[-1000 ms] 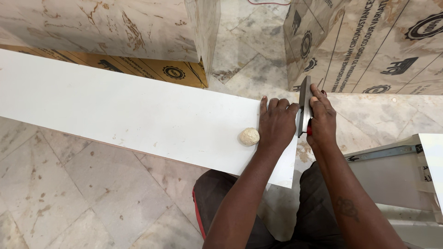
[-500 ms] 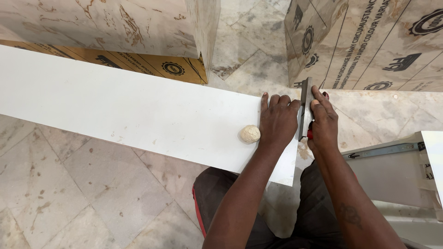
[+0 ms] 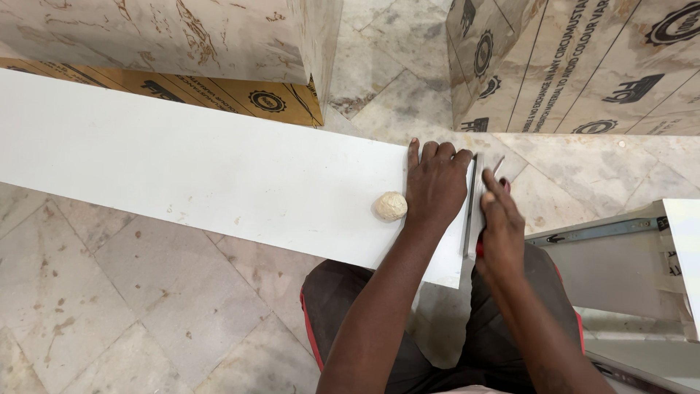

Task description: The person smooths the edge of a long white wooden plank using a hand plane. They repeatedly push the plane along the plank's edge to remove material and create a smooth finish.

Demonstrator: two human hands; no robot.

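Observation:
A long white board (image 3: pixel 182 175) lies across my lap above the marble floor. My left hand (image 3: pixel 436 186) presses flat on the board near its right end. A metal try square (image 3: pixel 469 204) runs along that end, its blade across the board's width. My right hand (image 3: pixel 499 226) grips a red-handled marking tool and holds it against the square's edge. A small beige ball of putty-like stuff (image 3: pixel 391 206) rests on the board just left of my left hand.
Marble-pattern laminated panels (image 3: pixel 168 33) lean at the upper left, with a brown printed sheet (image 3: pixel 219 95) under them. More printed panels (image 3: pixel 583 66) stand at the upper right. A white drawer part with a metal slide rail (image 3: pixel 598 230) sits at right.
My right hand has slid toward me along the square's edge. My left hand and the square stay in place on the board.

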